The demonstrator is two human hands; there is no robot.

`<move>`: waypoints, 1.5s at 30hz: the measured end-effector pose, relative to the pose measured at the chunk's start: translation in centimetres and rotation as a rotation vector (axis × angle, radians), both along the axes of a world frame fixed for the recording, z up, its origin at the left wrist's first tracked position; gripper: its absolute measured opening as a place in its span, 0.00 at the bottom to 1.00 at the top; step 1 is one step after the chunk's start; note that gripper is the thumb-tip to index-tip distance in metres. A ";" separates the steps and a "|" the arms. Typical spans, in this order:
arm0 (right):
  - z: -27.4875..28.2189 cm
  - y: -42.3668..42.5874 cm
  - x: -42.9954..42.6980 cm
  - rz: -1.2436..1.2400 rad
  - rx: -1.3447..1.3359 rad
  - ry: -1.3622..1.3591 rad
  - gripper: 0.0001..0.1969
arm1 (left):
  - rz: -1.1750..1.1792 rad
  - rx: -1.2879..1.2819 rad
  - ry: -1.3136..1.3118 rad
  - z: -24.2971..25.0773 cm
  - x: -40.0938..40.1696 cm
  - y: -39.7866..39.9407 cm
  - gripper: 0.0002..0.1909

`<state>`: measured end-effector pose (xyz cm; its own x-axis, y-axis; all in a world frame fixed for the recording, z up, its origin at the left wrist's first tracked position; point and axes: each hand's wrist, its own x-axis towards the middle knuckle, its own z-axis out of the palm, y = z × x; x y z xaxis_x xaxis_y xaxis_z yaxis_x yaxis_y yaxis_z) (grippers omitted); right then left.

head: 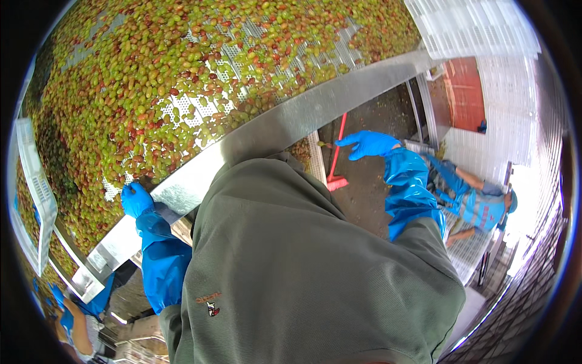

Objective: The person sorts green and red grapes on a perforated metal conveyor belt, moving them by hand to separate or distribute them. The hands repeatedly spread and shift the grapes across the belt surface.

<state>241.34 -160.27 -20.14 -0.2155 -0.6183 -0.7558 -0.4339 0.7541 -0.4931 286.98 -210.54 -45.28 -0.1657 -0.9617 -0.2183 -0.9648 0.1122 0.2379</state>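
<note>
Loose oval green and reddish fruits, which look like grapes [150,86], cover a perforated white conveyor belt [182,109] with a steel side rail [282,118]. My left hand [137,200], in a blue glove, rests at the rail's inner edge with its fingers curled over the belt. Whether anything is inside those fingers is hidden. Out past the rail, above the floor, my right hand [369,144] is held with its gloved fingers apart. Just off its fingertips a small greenish-brown bit [323,144] appears in the air, above a crate [317,157] holding fruit.
A red broom [336,182] stands beyond my right hand on the dark wet floor [363,200]. Stacked white plastic crates [509,104] rise at the right. One co-worker in a blue vest [482,207] is there; another's gloved hand [57,295] shows at lower left.
</note>
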 end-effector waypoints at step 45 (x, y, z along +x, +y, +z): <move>-24.9 -57.1 -5.5 0.115 -0.436 1.228 0.32 | 0.057 -0.296 0.175 -2.2 6.6 -2.6 0.09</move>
